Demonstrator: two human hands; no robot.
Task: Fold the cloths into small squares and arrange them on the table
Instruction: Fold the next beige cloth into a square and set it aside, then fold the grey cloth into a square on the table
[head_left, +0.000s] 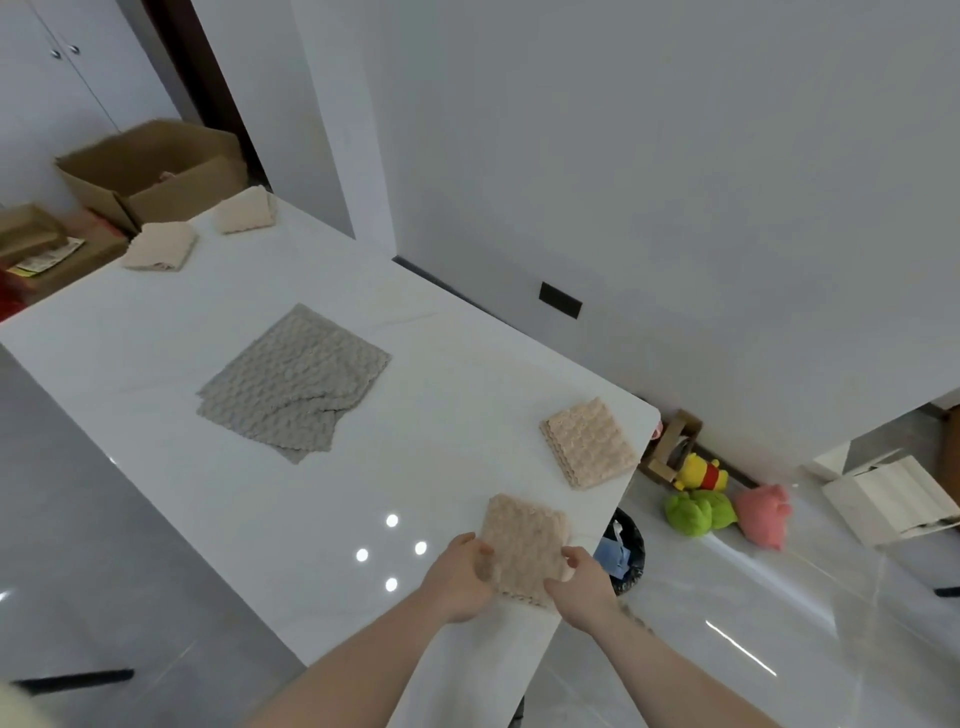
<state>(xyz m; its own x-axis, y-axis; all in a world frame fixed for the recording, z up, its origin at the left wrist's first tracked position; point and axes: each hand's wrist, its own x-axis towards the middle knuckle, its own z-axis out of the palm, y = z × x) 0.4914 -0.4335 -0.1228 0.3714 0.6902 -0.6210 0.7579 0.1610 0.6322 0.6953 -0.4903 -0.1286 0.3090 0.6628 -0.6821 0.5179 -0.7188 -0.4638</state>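
Nearest, the left hand (460, 582) and the right hand (582, 584) each pinch a lower edge of a folded peach cloth (524, 545), thumbs on top and fingers curled under, so the cloth sits between the two hands at the near right edge of the white counter (156, 364). It is a small, roughly square pad with a bumpy, bubbled weave and stacked layers showing along its near edge. Just beyond the right hand lies a second folded peach square (589, 442), the same texture, close to the counter's rounded corner and apart from the held one. Farther ahead and to the left of the left hand, a larger grey cloth (296, 382) lies flat and only loosely folded, its lower corners overlapping. Well beyond that, at the far end of the counter, two more folded peach pieces (161, 253) (247, 210) rest side by side. To the right of the right hand, below the counter edge, plush toys (701, 512) lie on the floor. Past the far end stands an open cardboard box (150, 171).
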